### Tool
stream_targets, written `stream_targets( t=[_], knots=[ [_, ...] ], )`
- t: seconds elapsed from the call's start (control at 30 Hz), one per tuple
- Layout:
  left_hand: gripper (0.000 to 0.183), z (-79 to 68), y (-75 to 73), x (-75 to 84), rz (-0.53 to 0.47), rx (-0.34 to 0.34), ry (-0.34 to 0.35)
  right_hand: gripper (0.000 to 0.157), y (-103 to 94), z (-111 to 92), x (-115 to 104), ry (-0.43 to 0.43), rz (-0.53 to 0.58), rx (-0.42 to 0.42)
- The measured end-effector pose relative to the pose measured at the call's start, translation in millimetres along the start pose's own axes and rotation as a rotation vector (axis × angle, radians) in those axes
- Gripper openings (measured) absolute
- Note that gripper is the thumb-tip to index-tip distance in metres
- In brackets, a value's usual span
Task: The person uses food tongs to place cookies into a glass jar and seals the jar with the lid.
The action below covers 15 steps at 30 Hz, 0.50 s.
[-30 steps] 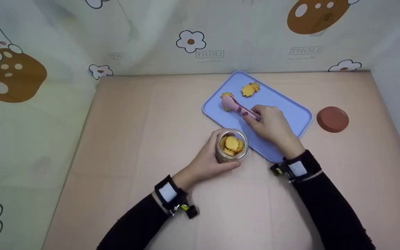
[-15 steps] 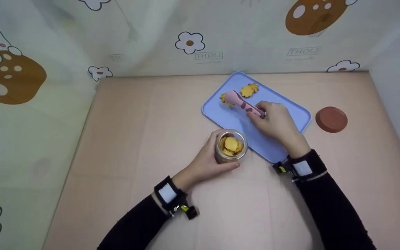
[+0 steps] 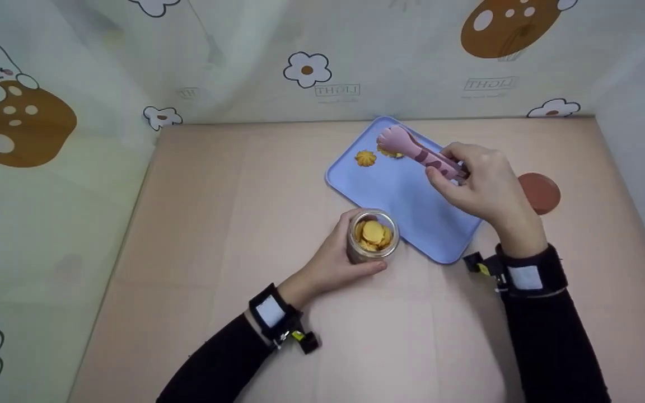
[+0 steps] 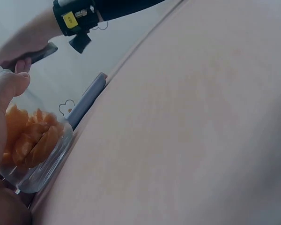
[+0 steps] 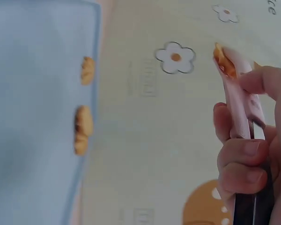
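Observation:
My left hand (image 3: pixel 336 254) grips a glass jar (image 3: pixel 375 254), which stands just in front of the blue tray. Several yellow cookies (image 3: pixel 374 230) fill it, and its mouth is uncovered. Over the tray my right hand (image 3: pixel 485 182) holds pink tongs (image 3: pixel 412 146) with a paw-shaped tip. A cookie (image 5: pixel 225 63) is pinched between the tong tips, as the right wrist view shows. One flower-shaped cookie (image 3: pixel 365 158) lies on the tray; beside it are two overlapping cookies (image 5: pixel 84 123), partly hidden by the tongs in the head view.
The blue tray (image 3: pixel 412 201) lies at an angle toward the back of the table. To its right rests a reddish-brown round lid (image 3: pixel 543 193), partly behind the right hand. A printed curtain (image 3: pixel 233 67) borders the table at the back and left.
The tongs have lifted a cookie off the tray and moved up and to the right with my right hand. My left hand and the jar have stayed put.

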<state>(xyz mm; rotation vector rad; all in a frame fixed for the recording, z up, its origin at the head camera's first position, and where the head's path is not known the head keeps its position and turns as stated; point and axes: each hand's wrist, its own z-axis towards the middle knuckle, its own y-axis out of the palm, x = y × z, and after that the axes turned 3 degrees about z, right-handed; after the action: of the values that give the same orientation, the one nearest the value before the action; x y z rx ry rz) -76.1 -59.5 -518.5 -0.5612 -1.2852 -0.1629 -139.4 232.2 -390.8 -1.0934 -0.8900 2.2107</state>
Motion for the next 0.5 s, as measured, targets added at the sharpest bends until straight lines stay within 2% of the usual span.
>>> stream_targets(
  t=[0.17,0.33,0.4,0.5],
  knots=[
    [0.096,-0.2,-0.3,0.4,0.0,-0.002,-0.002,0.017,-25.5,-5,-4,-0.103,0.05,-0.101],
    [0.097,-0.5,-1.0,0.3,-0.003,-0.007,-0.009,0.014,-35.5,-9,-9,-0.244,0.095,-0.21],
    [0.098,-0.7,-1.1,-0.1,0.009,-0.008,-0.012,0.012,-36.2,-9,-12,-0.259,0.098,-0.249],
    [0.099,-0.7,-1.1,-0.8,0.02,-0.01,-0.011,0.009,-36.1,-11,-18,-0.235,0.109,-0.307]
  ],
)
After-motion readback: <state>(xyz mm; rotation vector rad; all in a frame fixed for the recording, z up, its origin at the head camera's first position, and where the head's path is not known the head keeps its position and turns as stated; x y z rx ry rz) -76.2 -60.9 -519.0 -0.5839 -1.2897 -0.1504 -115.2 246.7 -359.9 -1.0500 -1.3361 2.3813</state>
